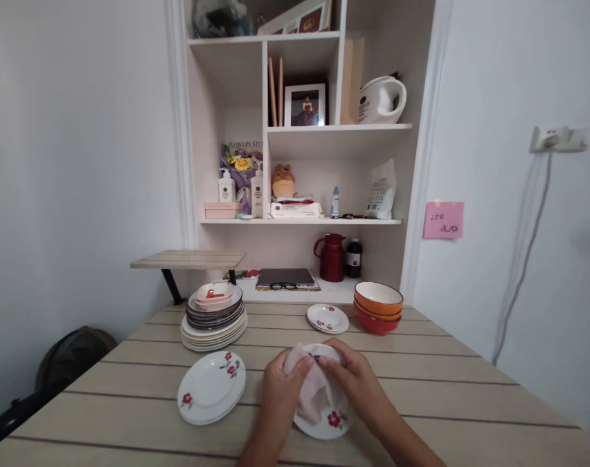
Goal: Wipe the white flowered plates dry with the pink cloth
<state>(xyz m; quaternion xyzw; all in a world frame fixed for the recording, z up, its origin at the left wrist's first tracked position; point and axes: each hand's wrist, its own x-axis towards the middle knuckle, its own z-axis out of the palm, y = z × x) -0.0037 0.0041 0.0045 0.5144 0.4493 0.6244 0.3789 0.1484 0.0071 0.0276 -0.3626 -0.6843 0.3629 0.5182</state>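
Observation:
A white plate [317, 429] with red flowers is held tilted up above the table, in front of me. A pale pink cloth [312, 397] hangs across its face. My left hand [281, 392] is closed on the cloth at the plate's left edge, thumb over the front. My right hand [357, 381] grips the plate's right edge, its thumb near the left one on the upper face. The fingers behind the plate are hidden. Left of my hands lie stacked flowered plates [210, 392]. Beyond them, smaller flowered plates [327, 318] lie stacked.
A tall stack of plates [214, 334] with small square dishes [214, 295] on top stands at the back left, near a low wooden riser [190, 259]. Orange and red bowls [378, 308] are nested at the back right. Behind are a red jug [332, 258] and a laptop [285, 277].

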